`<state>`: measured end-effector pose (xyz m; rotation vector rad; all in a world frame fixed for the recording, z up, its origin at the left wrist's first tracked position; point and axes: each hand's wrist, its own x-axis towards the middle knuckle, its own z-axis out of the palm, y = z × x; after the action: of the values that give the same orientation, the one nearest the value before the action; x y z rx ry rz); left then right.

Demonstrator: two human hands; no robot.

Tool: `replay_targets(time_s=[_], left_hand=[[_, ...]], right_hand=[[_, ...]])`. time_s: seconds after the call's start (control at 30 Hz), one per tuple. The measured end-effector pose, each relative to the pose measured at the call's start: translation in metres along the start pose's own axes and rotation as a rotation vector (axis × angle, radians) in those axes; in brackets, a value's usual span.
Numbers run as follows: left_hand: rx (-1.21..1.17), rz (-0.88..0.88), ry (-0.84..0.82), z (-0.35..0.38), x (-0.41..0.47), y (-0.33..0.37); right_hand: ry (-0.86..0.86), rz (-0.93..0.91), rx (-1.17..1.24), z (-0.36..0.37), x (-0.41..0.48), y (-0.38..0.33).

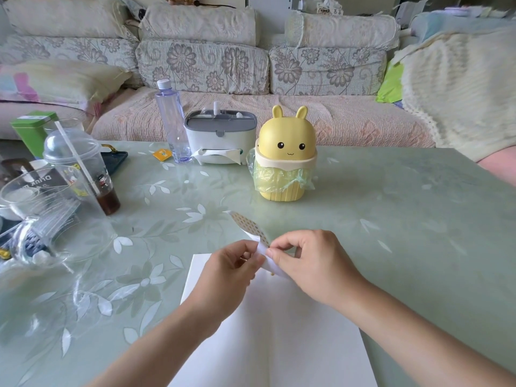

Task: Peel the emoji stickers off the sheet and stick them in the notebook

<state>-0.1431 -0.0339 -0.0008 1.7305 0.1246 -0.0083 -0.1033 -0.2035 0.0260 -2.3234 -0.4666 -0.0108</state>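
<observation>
An open notebook (268,344) with blank white pages lies on the table in front of me. Above its far edge I hold a curled sticker sheet (251,226) covered in small yellow emoji dots. My left hand (231,272) pinches the sheet's near end from the left. My right hand (310,261) pinches at the sheet's edge with thumb and forefinger, fingertips almost touching those of the left. Whether a sticker has come loose is hidden by the fingers.
A yellow bunny-shaped bin (284,160) with a green liner stands beyond the hands. A tissue box (220,138) and water bottle (171,121) are behind it. A glass jug (53,216), a lidded cup with straw (81,169) and a green tin (30,129) crowd the left.
</observation>
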Motion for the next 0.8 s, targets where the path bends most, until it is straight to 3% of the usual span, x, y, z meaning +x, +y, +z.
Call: replay_targets(time_s=[0.3,0.5,0.67,0.8], left_hand=[[0.072,0.017,0.034,0.002,-0.003,0.008],[0.069,0.017,0.011,-0.002,-0.006,0.009],[-0.065,-0.044,-0.007,-0.003,-0.007,0.011],[-0.109,-0.04,-0.002,-0.005,-0.006,0.013]], right_hand=[[-0.009,-0.015,-0.094,-0.004,0.003,0.002],[0.036,-0.119,-0.048,-0.001,0.004,0.003],[0.036,-0.126,0.046,0.0,0.004,0.005],[0.139,-0.23,-0.015,0.008,0.0,-0.001]])
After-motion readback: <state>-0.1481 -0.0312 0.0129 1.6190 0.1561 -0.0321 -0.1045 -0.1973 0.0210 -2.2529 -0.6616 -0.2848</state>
